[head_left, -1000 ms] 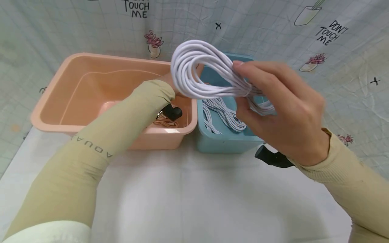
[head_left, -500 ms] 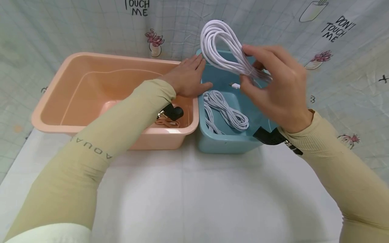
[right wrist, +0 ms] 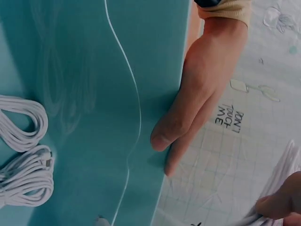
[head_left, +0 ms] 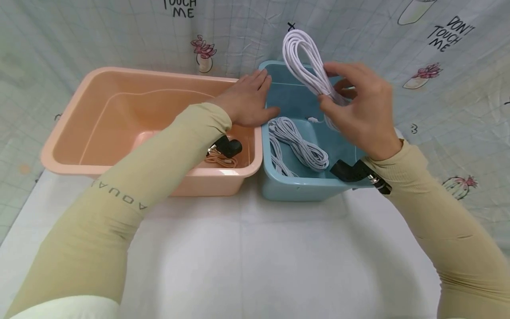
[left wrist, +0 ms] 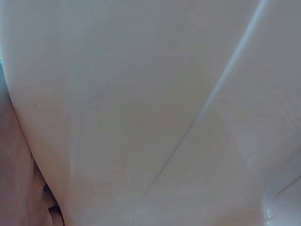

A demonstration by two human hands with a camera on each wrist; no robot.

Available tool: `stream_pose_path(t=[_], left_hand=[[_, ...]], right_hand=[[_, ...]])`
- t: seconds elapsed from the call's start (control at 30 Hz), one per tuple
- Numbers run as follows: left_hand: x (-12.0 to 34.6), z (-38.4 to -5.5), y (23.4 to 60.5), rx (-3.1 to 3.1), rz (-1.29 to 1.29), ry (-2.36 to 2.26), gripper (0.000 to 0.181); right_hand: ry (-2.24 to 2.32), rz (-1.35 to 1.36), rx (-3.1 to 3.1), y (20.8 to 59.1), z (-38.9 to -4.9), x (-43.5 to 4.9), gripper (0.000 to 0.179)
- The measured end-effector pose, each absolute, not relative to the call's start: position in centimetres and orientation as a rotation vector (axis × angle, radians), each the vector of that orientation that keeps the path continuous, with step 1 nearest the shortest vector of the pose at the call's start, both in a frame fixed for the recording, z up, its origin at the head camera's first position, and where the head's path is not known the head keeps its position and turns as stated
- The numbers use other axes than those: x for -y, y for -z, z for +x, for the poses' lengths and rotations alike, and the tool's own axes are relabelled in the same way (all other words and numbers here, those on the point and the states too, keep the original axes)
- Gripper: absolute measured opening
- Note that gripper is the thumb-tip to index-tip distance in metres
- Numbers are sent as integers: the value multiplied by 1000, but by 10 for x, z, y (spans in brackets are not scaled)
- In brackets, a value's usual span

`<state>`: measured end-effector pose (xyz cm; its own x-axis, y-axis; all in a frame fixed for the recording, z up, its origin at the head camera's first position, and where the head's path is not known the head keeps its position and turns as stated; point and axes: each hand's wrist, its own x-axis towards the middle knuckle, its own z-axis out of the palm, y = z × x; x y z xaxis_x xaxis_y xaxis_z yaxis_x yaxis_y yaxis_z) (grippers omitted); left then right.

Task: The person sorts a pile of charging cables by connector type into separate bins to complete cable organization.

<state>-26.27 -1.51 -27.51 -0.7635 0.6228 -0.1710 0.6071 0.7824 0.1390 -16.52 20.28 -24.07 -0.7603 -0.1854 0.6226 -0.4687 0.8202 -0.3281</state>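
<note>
My right hand [head_left: 364,104] pinches a coiled white charging cable [head_left: 304,57] between thumb and fingers, holding it above the back of the blue bin [head_left: 300,190]. A small white plug [head_left: 313,119] shows below that hand inside the bin. With fingers straight, my left hand [head_left: 249,99] rests on the adjoining rims of the peach bin [head_left: 207,184] and the blue one, its thumb over the blue side, as the right wrist view also shows. Two other white cable coils [head_left: 304,150] lie on the blue bin's floor. In the left wrist view, mostly the peach wall [left wrist: 141,108] appears.
An orange cable coil [head_left: 221,158] lies in the peach bin's front right corner, partly behind the left wrist's black camera [head_left: 227,146]. Both bins stand on a white-covered table [head_left: 239,257]. A printed cloth [head_left: 139,35] hangs directly behind them.
My right hand has carried the white cable back and to the right, away from the camera, over the blue bin. The left hand, earlier partly hidden by the coil, stays on the rims.
</note>
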Motion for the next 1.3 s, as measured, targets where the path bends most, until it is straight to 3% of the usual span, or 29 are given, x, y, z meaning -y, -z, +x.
stream_pose_path(t=[0.3,0.97,1.3], left_hand=[[15,-261,278,-2756,978,-93,86],[33,-275,298,-2793,937,-128,86],[46,-272,278,-2818,981,62,91]], right_hand=[[-589,368,2882,247,-160,-210,54],[-679,430,2820,251,-158,-211,53],[-656,405,2757,253,-151,-227,53]])
